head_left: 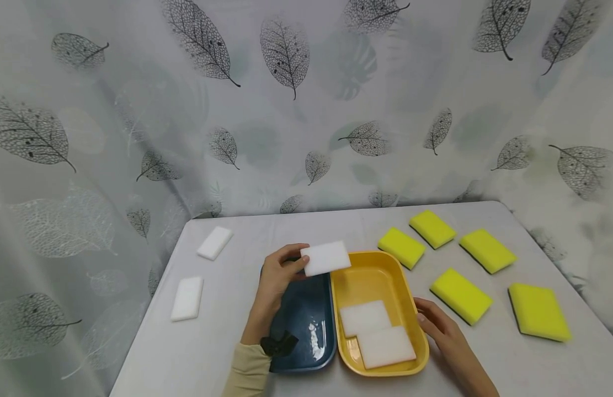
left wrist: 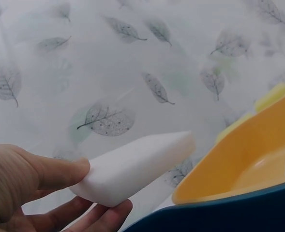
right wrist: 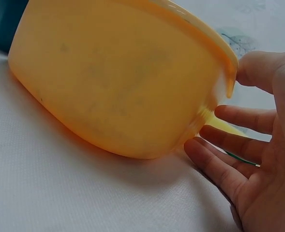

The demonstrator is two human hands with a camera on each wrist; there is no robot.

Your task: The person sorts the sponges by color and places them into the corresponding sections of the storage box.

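Observation:
Between its thumb and fingers my left hand (head_left: 281,270) pinches one end of a white sponge (head_left: 327,258). The sponge is held up over the far ends of a blue tray (head_left: 328,353) and a yellow tray (head_left: 422,358); in the left wrist view the sponge block (left wrist: 132,166) tilts upward beside the trays' rims. My right hand (head_left: 442,325) is at the yellow tray's right side. In the right wrist view its fingers (right wrist: 224,169) are fairly straight along the outer wall, with the thumb at the rim. Two white sponges (head_left: 385,346) lie inside the yellow tray, one overlapping the other.
On the table's left lie two more white sponges, a far one (head_left: 214,242) and a nearer one (head_left: 187,299). Several yellow sponges (head_left: 462,295) are spread over the right side. A leaf-patterned curtain (head_left: 286,138) hangs behind the table (head_left: 152,358).

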